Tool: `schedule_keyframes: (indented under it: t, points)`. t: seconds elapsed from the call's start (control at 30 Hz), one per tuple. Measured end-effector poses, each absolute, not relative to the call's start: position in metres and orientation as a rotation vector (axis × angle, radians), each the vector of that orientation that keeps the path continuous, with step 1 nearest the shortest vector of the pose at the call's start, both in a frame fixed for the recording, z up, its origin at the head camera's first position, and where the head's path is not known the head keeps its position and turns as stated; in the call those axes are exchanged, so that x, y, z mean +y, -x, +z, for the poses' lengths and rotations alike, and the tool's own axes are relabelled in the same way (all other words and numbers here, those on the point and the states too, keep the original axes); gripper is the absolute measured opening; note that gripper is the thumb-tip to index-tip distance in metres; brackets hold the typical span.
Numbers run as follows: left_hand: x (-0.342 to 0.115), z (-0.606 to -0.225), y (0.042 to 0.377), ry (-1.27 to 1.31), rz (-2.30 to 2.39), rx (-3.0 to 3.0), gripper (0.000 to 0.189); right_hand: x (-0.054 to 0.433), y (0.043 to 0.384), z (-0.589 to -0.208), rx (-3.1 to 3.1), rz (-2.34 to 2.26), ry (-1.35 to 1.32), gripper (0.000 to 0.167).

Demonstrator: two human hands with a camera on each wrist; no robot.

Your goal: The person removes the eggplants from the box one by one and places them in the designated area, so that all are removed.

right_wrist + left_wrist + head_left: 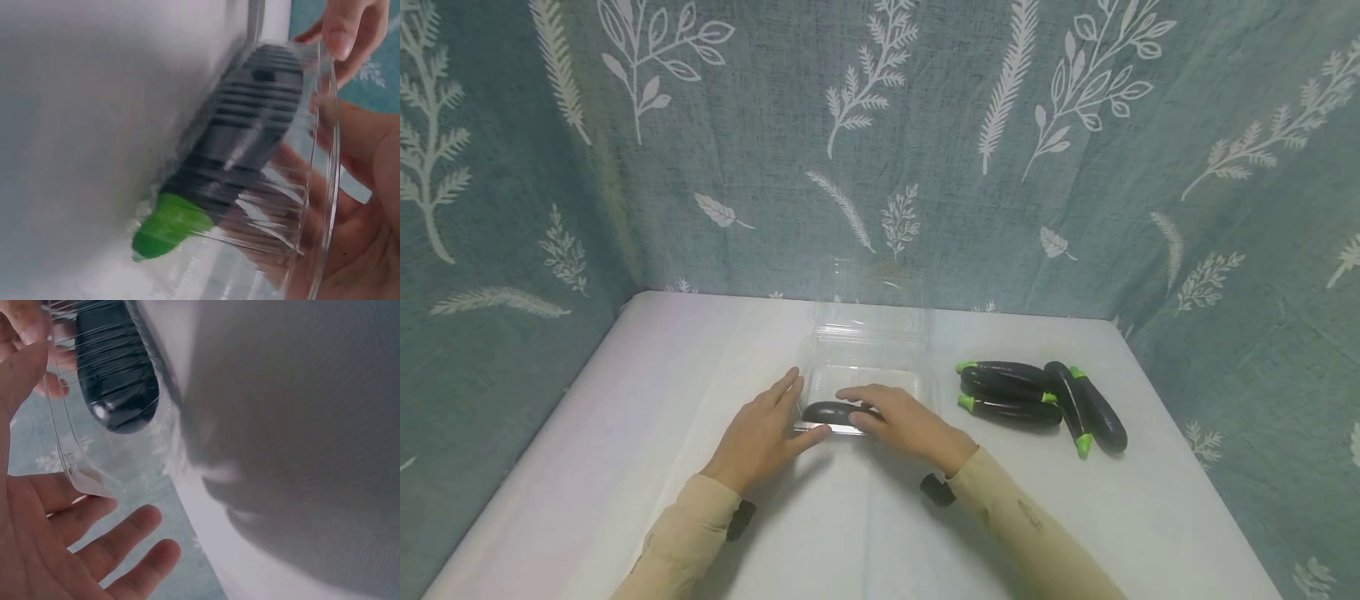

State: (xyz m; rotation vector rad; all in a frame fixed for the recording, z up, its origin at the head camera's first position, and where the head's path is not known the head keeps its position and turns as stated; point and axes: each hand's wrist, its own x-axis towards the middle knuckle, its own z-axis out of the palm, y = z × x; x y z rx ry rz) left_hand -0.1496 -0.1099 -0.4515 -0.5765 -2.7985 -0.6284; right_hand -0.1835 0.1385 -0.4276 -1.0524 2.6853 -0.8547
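Note:
A clear plastic clamshell container (pixel 805 375) stands on the table, its lid (pixel 872 319) raised at the back. Along its front wall lies a dark purple eggplant (pixel 827 412); through the ribbed wall in the right wrist view its green cap (pixel 167 228) points away from the left hand. My left hand (pixel 758 435) touches the container's front left corner, fingers extended along the side and thumb by the front rim. Reaching in over the front rim, my right hand (pixel 904 421) has its fingers loosely spread above the eggplant, which it partly hides.
Several more eggplants (pixel 1011 412) lie in a group on the white table (pixel 865 533) to the right of the container. Patterned green cloth (pixel 775 183) hangs behind the table and at both sides. Tan sleeves (pixel 692 521) cover the forearms.

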Motion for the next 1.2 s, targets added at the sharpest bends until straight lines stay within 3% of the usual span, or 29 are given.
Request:
schedule_keyframes:
  t: [0.2,1.2]
  points:
    - [-0.108,-0.450,0.149,0.575,-0.637,-2.819,0.093,0.138,0.191,-0.426,2.638,-0.846,1.029,0.034]
    - [-0.109,-0.444,0.146,0.562,-0.653,-2.810,0.090,0.137,0.196,-0.433,2.854,-0.808,1.104,0.038]
